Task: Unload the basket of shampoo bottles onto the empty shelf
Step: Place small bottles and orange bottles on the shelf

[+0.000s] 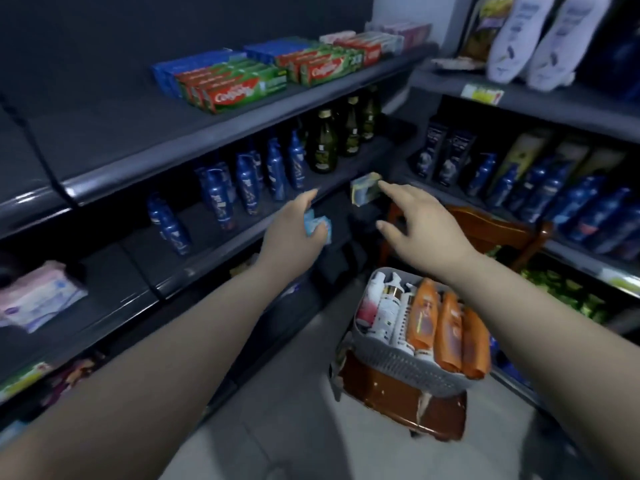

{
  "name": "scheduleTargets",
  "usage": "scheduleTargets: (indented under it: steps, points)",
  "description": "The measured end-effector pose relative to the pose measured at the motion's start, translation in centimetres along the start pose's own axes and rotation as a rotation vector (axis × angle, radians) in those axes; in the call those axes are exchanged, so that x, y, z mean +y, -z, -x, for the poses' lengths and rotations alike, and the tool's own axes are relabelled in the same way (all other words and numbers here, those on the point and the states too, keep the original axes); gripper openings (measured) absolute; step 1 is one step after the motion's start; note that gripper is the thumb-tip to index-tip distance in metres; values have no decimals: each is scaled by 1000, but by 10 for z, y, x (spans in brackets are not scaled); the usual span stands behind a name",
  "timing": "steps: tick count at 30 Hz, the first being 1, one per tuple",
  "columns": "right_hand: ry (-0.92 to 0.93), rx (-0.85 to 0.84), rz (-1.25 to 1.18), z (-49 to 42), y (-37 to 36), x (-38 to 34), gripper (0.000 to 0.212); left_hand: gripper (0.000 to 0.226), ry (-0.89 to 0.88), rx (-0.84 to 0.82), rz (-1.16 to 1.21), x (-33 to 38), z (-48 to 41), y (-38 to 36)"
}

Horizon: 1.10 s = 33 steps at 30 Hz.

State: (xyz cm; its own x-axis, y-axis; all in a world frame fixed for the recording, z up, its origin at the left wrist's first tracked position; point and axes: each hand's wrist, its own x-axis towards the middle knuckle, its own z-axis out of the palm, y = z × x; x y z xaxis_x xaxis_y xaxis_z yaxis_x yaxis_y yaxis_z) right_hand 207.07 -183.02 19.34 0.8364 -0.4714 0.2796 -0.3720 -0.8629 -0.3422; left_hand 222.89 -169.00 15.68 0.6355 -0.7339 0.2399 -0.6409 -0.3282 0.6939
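Above basket [398, 363], left hand [298, 233] grips blue packet [318, 228]; right hand [419, 223], fingers spread, empty, reaches for small box [365, 192]. Likely clearing shelf [221, 252] for bottles [424, 313]; basket full.

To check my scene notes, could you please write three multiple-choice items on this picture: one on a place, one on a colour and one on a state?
1. Where does the grey basket stand?
A) on a shelf
B) on a brown stool
C) directly on the floor

2. What colour is the packet that the left hand holds?
A) light blue
B) red
C) orange

3. How is the right hand?
A) gripping a bottle
B) clenched in a fist
C) open, fingers spread, holding nothing

Answers:
1 B: the basket rests on the stool's top, below the hands.
2 A: light blue shows beside the curled fingers.
3 C: its fingers reach out straight, none curled round anything.
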Motion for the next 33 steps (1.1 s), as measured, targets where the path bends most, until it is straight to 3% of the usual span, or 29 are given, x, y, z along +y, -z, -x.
scheduleTargets:
  steps: [6, 19, 33]
  points:
    - [-230, -40, -17, 15, -32, 77, 62, 56, 7, -185, 27, -25, -39, -90]
    - [-598, -181, -134, 42, -148, 171, 61, 61, 237, -609, -17, -129, -87, -241]
    - [-583, -392, -289, -37, -320, 251, 58, 63, 522, -583, 49, -219, -66, -301]
